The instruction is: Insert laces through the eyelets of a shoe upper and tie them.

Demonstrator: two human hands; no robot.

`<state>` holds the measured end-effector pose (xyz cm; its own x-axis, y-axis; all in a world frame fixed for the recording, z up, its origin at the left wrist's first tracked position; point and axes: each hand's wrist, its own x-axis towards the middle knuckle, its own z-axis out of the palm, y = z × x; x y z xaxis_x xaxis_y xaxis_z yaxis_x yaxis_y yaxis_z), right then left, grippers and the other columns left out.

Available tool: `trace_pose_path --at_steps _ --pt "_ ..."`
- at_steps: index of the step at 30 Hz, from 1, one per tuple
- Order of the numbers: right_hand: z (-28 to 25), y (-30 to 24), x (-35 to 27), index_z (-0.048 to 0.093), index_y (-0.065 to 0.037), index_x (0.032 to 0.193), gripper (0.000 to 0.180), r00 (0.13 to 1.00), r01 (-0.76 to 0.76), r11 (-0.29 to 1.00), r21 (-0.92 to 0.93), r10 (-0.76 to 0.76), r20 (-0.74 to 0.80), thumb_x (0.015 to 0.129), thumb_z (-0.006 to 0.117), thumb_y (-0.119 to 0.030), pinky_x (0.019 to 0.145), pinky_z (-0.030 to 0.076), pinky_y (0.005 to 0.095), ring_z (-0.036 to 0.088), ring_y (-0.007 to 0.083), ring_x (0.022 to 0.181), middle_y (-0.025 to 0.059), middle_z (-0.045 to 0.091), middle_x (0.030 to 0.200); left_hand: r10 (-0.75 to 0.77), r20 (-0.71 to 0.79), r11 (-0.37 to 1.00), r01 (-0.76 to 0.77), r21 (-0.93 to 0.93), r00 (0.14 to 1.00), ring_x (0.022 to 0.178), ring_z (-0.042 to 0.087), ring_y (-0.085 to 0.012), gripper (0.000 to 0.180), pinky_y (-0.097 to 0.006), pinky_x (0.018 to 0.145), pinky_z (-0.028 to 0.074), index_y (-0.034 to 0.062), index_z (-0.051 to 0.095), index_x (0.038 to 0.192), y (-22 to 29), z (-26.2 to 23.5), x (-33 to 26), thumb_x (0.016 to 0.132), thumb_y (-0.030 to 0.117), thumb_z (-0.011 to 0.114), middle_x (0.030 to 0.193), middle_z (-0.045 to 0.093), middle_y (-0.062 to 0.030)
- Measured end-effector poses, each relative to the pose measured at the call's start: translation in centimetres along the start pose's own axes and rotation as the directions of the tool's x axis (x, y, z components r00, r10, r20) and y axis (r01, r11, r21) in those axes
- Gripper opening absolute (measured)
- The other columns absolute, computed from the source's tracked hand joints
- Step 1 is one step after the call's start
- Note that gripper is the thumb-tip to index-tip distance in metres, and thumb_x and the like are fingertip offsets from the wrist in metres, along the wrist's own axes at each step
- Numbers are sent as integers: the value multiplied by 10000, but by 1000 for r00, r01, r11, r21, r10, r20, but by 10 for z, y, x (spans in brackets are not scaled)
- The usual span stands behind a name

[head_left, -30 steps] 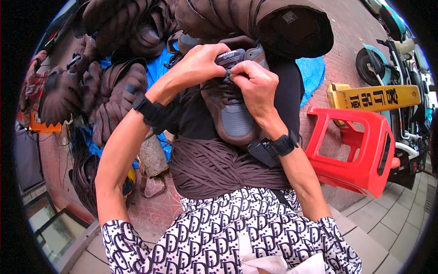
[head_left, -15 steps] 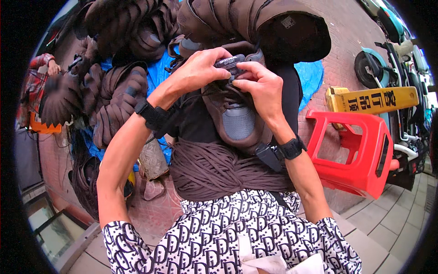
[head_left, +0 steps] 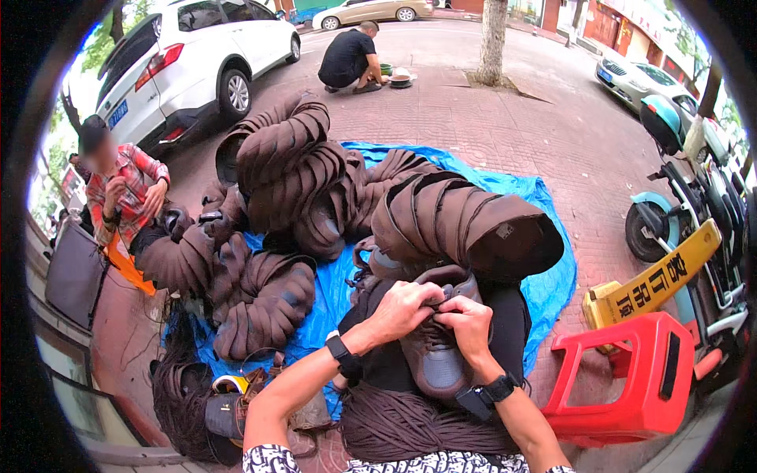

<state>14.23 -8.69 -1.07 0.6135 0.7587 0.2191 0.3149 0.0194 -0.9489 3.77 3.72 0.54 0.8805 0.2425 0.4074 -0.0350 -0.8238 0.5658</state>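
Observation:
A brown sports shoe [head_left: 439, 369] with a grey mesh toe rests on my lap, its toe toward me. At the top of its tongue, my left hand [head_left: 404, 309] is closed on the shoe. Just beside it, my right hand [head_left: 468, 322] pinches what looks like a brown shoelace by the upper eyelets; the fingers mostly hide it. Both hands nearly touch. Across my thighs, below the shoe, lies a thick bundle of brown shoelaces [head_left: 418, 426].
Rows of nested brown shoe uppers [head_left: 292, 173] lie on a blue tarp [head_left: 520, 189]. A red plastic stool [head_left: 623, 386], a yellow sign [head_left: 654, 276] and scooters stand at right. One person [head_left: 130, 185] sits at left; another [head_left: 351, 59] crouches farther off near a white car [head_left: 185, 63].
The view has tilted up, so the street, cars and a crouching person now show, and my hands appear lower. Both hands remain at the shoe's tongue, with fingertips closer together.

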Motion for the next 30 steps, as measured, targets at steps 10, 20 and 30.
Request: trace_pose_path --at_steps 10,20,30 --pt "-8 5 -2 610 -3 647 84 953 -290 894 343 304 15 596 656 44 437 387 199 503 81 470 24 565 579 8 31 948 2 -317 999 867 561 -281 259 -352 784 425 32 564 869 0 7 6 614 12 608 871 591 -108" --pt "-8 3 7 588 -16 665 66 940 -313 815 487 339 37 628 637 12 358 301 197 463 81 400 23 542 530 513 -15 813 -480 329 858 938 542 -286 165 -384 806 469 41 543 824 1 -4 14 683 125 549 978 529 -126" --pt "-28 0 24 648 2 676 101 974 -205 966 156 186 129 616 578 -39 441 394 212 523 89 478 42 602 607 467 191 723 -497 479 863 938 533 -271 187 -377 807 448 -13 521 779 9 -27 13 623 84 558 906 547 -129"
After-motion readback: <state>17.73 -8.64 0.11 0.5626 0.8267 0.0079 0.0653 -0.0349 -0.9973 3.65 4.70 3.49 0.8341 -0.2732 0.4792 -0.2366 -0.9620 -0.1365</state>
